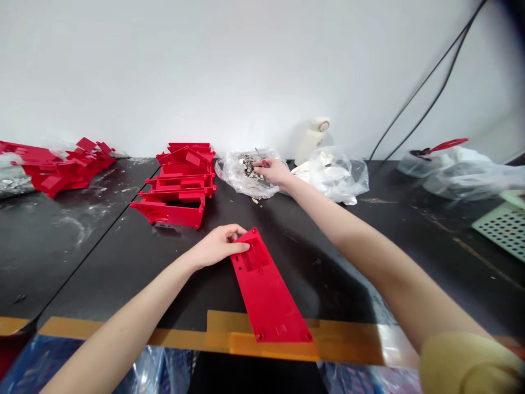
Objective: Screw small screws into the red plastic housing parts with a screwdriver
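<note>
My left hand (223, 244) grips the upper left edge of a long red plastic panel (273, 295), thumb on top and fingers curled at its edge. The panel has a recessed compartment at its far end and round corner posts; its near end lies over the table's taped edge. My right hand (274, 171) is over a clear plastic bag (233, 169) of small shiny metal pieces (249, 164). Its fingers are pinched around a thin tool (266, 163) with a dark reddish part; its exact kind is unclear.
A row of red plastic panels (176, 210) stands on the black table (123, 262), with more red parts (61, 172) at left. Behind my right forearm are a white bottle (312, 139) and a bag of white material (332, 175). A pale green perforated basket (502, 230) sits far right.
</note>
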Demonstrator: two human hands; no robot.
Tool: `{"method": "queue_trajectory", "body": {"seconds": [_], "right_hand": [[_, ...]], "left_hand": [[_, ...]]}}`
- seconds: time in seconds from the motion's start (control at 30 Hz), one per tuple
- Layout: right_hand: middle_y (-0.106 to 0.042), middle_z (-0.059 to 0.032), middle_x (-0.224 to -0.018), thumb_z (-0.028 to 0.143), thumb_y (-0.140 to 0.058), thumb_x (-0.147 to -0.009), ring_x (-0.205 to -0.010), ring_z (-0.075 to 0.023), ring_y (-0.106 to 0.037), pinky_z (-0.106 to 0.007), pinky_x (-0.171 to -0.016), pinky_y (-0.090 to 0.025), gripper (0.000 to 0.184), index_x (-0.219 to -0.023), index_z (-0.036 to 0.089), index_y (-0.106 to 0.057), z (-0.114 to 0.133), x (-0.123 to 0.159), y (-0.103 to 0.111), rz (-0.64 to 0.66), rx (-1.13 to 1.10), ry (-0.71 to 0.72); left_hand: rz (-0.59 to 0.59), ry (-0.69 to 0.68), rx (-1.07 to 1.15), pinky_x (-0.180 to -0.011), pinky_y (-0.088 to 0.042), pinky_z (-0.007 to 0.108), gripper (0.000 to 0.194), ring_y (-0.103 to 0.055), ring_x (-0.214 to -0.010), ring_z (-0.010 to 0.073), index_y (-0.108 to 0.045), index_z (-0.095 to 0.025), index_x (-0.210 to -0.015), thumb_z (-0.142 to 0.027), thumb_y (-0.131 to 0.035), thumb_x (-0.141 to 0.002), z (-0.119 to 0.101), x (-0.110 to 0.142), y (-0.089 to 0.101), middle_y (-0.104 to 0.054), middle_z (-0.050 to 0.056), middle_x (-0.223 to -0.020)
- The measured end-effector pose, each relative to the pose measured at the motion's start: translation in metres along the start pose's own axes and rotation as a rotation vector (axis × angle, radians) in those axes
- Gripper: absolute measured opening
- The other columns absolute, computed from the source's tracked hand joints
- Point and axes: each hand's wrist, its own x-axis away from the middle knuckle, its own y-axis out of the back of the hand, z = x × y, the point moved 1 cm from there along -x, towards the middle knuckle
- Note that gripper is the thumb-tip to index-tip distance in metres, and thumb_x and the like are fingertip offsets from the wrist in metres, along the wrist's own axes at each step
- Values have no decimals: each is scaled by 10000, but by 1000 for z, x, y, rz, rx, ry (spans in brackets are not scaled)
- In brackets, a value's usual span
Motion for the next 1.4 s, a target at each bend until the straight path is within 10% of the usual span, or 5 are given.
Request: {"method": "queue_trajectory", "body": {"seconds": [0.23, 0.37, 0.63, 0.9, 1.4], "right_hand": [[-678, -114, -936, 443, -597, -859, -447, -21, -283, -215, -393, -221, 372, -1008, 111, -676, -21, 137, 14, 189, -264, -80], [-699, -96, -798, 460, -668, -743, -434, -48, -324, -239, -406, -252, 415, -953, 108, -735, -39, 167, 7, 226, -206, -121], [-639, -13, -632, 420, -686, -750, -617, -154, -517, -293, -639, -368, 240, -800, 204, -777, -42, 160, 4, -14, 109, 75], [-684, -45, -939, 288, -667, -771, -835, -185, -587, -307, -792, -437, 277, -1025, 223, -754, -60, 107, 8, 11, 222, 214], [-670, -10, -715, 427, -686, -758, -564, -103, -498, -253, -560, -395, 297, -894, 170, -746, -30, 85, 35, 211, 95, 164]], "left_hand": [[-96, -21, -70, -628, -453, 263, 268, -596, -673, 164, -660, -196, -929, -416, -655, -776, 2, 5, -7, -654, -2, -734], [-124, -11, -120, -643, -454, 267, 218, -595, -692, 170, -654, -214, -917, -390, -620, -793, 0, 10, -11, -665, -7, -756], [-131, 8, -203, -675, -460, 273, 190, -598, -715, 178, -641, -227, -903, -358, -598, -773, -3, 11, -11, -676, -16, -782], [-124, -4, -172, -653, -470, 265, 189, -620, -709, 183, -661, -221, -878, -371, -618, -772, 0, 11, -10, -686, -13, -761], [-99, -11, -75, -699, -498, 285, 222, -650, -755, 191, -662, -206, -916, -390, -641, -795, 4, 10, -9, -712, 9, -828]]}}
